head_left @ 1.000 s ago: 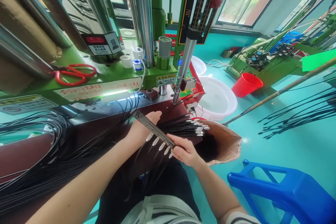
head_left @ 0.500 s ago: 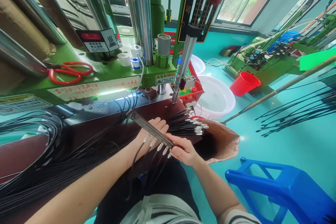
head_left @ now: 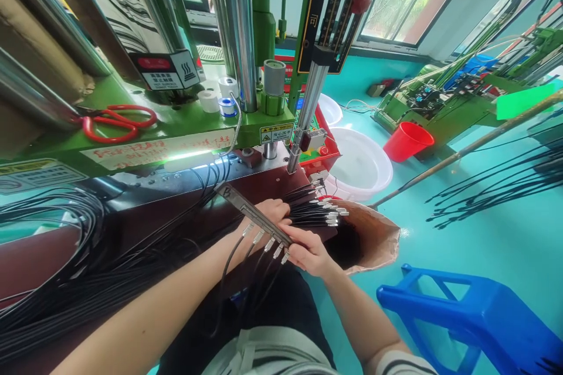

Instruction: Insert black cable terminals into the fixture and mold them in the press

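My right hand [head_left: 310, 251] grips the near end of a flat metal mould strip [head_left: 259, 220] marked with a handwritten "B". Several black cables with silver connectors [head_left: 273, 248] are seated along the strip's lower edge and hang toward my lap. Behind the strip, my left hand [head_left: 268, 211] reaches over to a bundle of black cables [head_left: 308, 211] with silver plug ends. Its fingers are curled down at the bundle's left side; the strip covers part of this hand, and whatever lies under the fingertips is hidden.
A green press [head_left: 185, 123] with a hot-surface label stands ahead, red-handled scissors [head_left: 118, 123] on its ledge. Long black cables [head_left: 88, 299] lie at left. A brown paper-lined container [head_left: 382, 240], a white tub [head_left: 365, 158], a red bucket [head_left: 407, 142] and a blue stool [head_left: 479, 310] are at right.
My left hand has moved slightly right toward the cable bundle, and its fingers have curled downward. My right hand and the mould strip stay almost in place.
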Action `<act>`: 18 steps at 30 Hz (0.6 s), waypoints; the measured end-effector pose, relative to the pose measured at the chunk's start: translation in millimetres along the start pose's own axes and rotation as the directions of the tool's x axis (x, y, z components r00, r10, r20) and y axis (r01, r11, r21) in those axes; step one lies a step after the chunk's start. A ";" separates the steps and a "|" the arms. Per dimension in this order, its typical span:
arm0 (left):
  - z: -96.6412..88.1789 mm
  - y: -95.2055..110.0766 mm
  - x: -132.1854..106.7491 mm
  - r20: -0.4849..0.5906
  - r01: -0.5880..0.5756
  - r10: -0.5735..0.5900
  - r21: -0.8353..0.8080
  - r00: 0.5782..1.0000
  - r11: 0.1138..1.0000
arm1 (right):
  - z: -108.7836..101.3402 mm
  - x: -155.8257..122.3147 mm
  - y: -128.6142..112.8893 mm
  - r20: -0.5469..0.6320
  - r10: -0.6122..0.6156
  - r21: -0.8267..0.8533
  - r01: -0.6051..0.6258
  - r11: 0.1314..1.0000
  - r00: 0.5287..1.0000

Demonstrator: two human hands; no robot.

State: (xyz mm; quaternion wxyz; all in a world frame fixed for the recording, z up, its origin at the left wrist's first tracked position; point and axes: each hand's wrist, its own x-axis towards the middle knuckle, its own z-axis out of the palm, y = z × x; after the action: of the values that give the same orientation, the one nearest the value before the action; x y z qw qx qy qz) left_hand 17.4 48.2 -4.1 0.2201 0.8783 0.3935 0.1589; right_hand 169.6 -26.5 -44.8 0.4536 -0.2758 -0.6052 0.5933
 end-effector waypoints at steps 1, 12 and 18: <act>1.7 4.1 5.6 0.054 -0.025 0.023 0.032 0.998 0.999 | 0.5 0.4 -0.7 0.002 0.000 0.008 0.000 1.000 1.000; 11.5 26.1 54.5 0.067 -0.127 0.144 -0.213 0.987 0.969 | 4.5 1.4 -2.1 -0.016 0.004 0.139 -0.002 0.990 1.000; -17.9 22.2 40.5 0.212 0.254 -0.252 -0.955 0.944 0.149 | 5.2 0.8 -2.2 -0.078 0.061 0.176 -0.046 0.983 0.995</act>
State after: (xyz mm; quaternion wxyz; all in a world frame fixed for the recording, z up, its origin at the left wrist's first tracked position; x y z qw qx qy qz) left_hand 49.1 70.5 26.8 0.7475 0.4616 0.3444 0.3308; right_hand 165.1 -28.5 -41.9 0.4846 -0.2759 -0.5240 0.6438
